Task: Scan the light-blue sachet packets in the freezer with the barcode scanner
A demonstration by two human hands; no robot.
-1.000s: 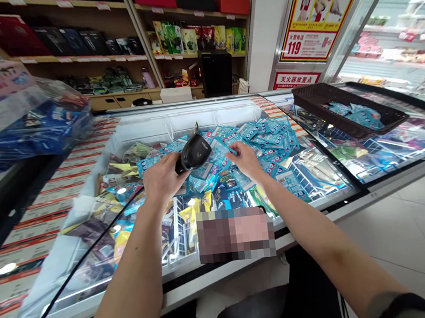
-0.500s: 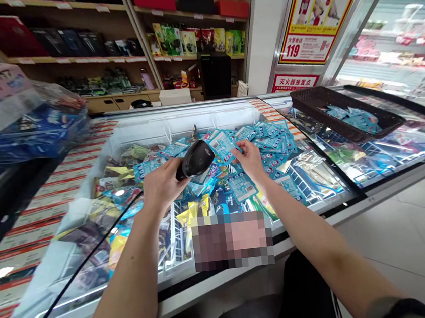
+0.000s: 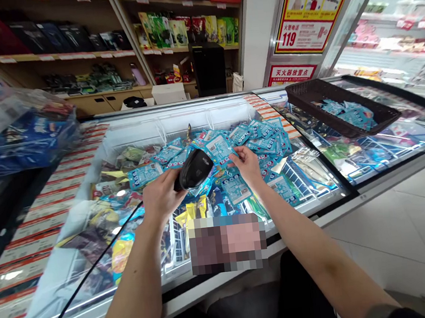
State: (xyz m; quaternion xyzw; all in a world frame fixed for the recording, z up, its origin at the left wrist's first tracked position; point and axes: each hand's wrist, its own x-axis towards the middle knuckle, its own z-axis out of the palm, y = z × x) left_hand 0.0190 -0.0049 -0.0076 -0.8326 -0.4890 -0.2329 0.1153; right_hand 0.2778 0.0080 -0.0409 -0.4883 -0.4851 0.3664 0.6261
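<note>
The blue packet (image 3: 217, 147) has lifted above the pile (image 3: 271, 135), pinched in the right hand (image 3: 247, 165); the left hand's (image 3: 161, 193) fingers wrap the scanner (image 3: 197, 168) just left. Scanning seems underway; the next move calls for steady aim.

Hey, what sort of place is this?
Most likely a shop: orange-banded white price labels line a white-walled display case, stocked brown wooden shelves stand beyond, and the left hand holds a black handheld scanner.
</note>
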